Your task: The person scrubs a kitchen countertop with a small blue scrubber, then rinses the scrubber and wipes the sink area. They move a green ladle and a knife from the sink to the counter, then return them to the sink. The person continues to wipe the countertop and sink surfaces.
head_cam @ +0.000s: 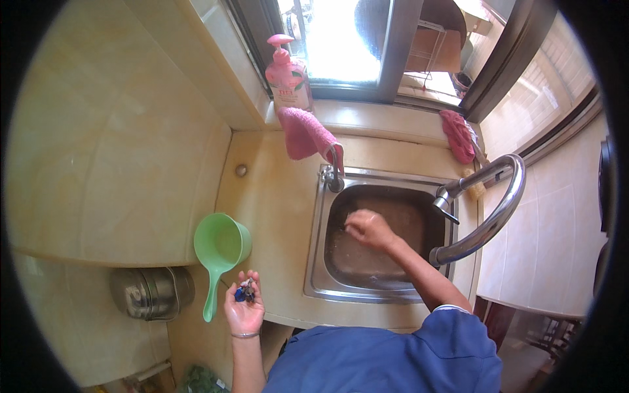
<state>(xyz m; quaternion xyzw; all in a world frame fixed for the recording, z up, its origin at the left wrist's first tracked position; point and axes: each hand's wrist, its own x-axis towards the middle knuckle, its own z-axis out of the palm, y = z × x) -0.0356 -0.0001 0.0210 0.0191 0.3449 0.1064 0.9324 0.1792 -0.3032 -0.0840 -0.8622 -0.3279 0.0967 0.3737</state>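
Note:
My left hand (pixel 245 304) is turned palm up beside the counter's front edge, its fingers curled around a small clump of mixed scraps (pixel 245 291), blue, brown and whitish. What the scraps are is too small to tell. Close to those fingertips stands a light green plastic dipper (pixel 223 240), its handle pointing toward me. Over the stainless steel sink (pixel 314 260), my right hand (pixel 371 230) hangs inside the basin near its left wall. Motion blurs its bent fingers, and I cannot tell whether anything is between them.
A chrome gooseneck faucet (pixel 513 196) arches at the sink's right. Behind the sink, a pink cloth (pixel 307 132) hangs on a metal fitting near a pink pump bottle (pixel 290 81). A red cloth (pixel 458 135) lies by the window; a metal pot (pixel 152 293) stands left.

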